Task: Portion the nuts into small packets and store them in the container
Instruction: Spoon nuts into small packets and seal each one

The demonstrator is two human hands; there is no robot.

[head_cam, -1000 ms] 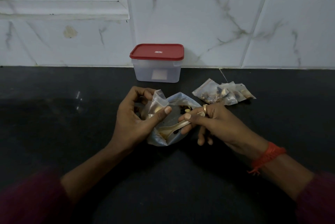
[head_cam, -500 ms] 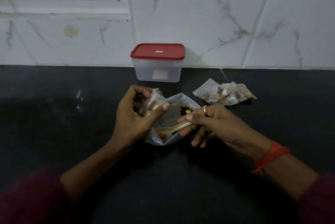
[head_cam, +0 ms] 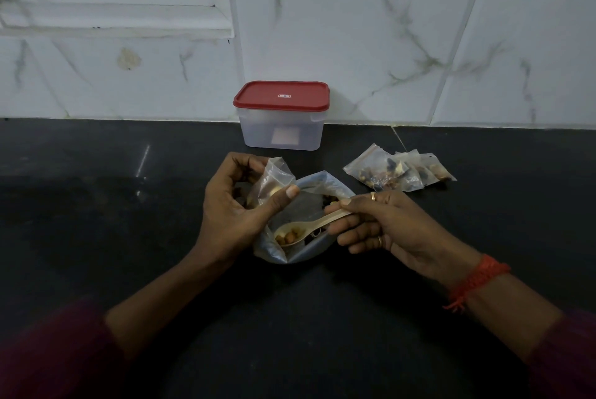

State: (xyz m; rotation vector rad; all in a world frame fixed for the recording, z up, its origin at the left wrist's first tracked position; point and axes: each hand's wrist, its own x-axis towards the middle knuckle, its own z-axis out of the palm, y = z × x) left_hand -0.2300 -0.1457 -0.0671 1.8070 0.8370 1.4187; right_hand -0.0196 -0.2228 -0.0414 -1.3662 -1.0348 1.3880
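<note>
Head view. We are seeing the left hand (head_cam: 235, 208) pinching a small clear packet (head_cam: 274, 177) between thumb and curled fingers, holding it upright over the left edge of the big bag (head_cam: 322, 181). The big bag is lying open on the dark desk (head_cam: 96, 221) between the two hands, its mouth facing up. The right hand (head_cam: 387, 224) is gripping the handle of a pale spoon (head_cam: 322, 219), thumb on top, fingers curled beneath. The spoon's bowl is sitting inside the big bag, just below the left thumb, carrying a heap of nuts (head_cam: 287, 239). We are noting rings on the right fingers and a red thread (head_cam: 477, 282) around the right wrist. Filled packets (head_cam: 396, 169) are lying in an overlapping pile on the desk, just behind the right hand. The container (head_cam: 280, 134) is standing at the back against the tiled wall (head_cam: 354, 27), its red lid (head_cam: 281, 95) sitting on top.
</note>
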